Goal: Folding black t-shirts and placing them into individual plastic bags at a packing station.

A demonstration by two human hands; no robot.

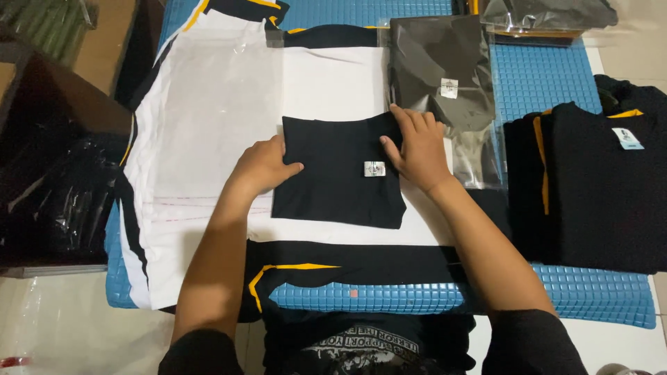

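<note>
matt black cloth garment (338,177), glossy plastic bag (445,66)

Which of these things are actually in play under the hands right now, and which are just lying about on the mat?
In hand:
- folded black garment, pressed flat by the left hand and right hand
- clear plastic bag beside it
- white garment underneath

Lying about:
- bagged dark garment
- black stack with yellow trim
- crumpled black plastic
- blue mat
</note>
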